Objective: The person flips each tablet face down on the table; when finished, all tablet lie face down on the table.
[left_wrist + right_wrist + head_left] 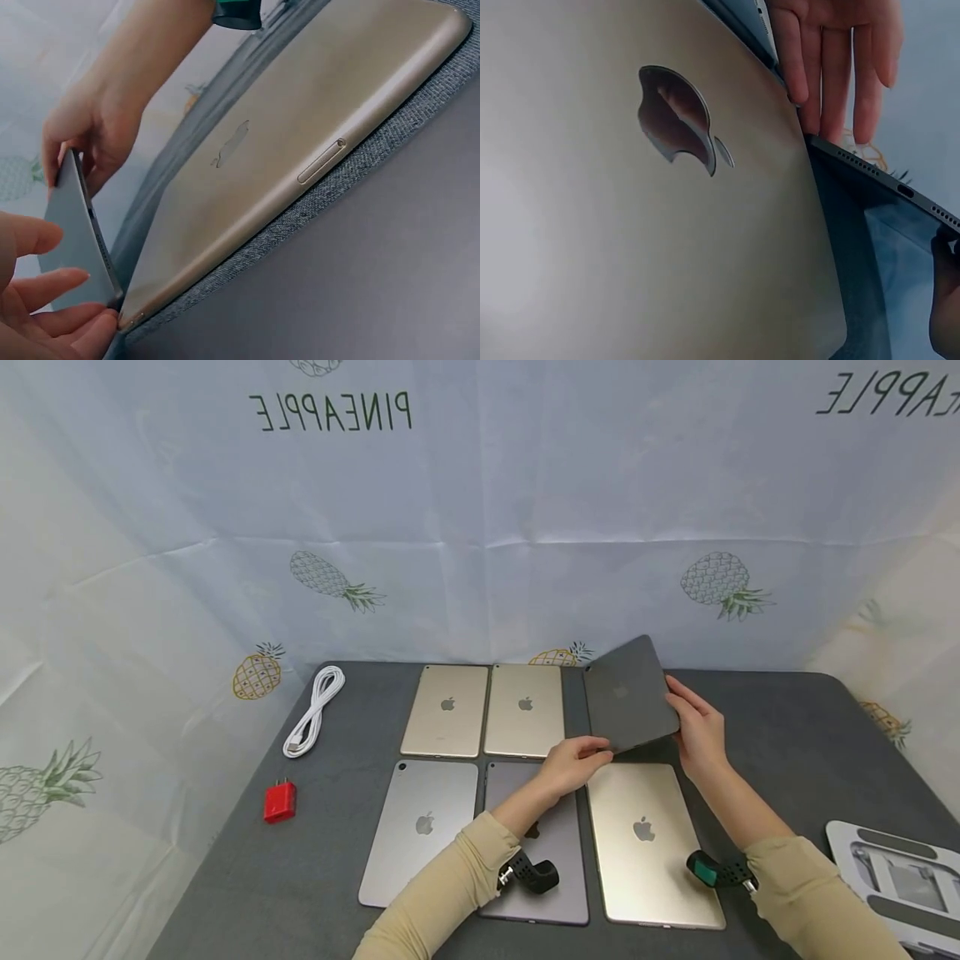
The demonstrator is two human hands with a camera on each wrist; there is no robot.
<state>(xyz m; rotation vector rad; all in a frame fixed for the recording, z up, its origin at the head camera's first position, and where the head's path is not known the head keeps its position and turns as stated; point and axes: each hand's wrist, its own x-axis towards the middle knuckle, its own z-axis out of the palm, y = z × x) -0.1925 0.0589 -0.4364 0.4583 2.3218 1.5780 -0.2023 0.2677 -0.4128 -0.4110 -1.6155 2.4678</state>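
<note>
I hold a dark grey tablet (628, 693) tilted up above the back right of the grey table (787, 727). My left hand (581, 758) pinches its near left corner, with thumb and fingers either side of the corner in the left wrist view (52, 292). My right hand (690, 718) grips its right edge, fingers (832, 67) behind and thumb on the glass. Just below lies a gold tablet (648, 843), back up, large in both wrist views (300, 127) (630, 225). The dark tablet's port edge (885, 176) hangs just past the gold tablet's end.
Two gold tablets (483, 710) lie at the back. A silver one (420, 831) and a space-grey one (551, 852) lie in front, partly under my left arm. A white cable (315, 710) and red charger (280, 802) sit left, a folding stand (900, 877) at the right edge.
</note>
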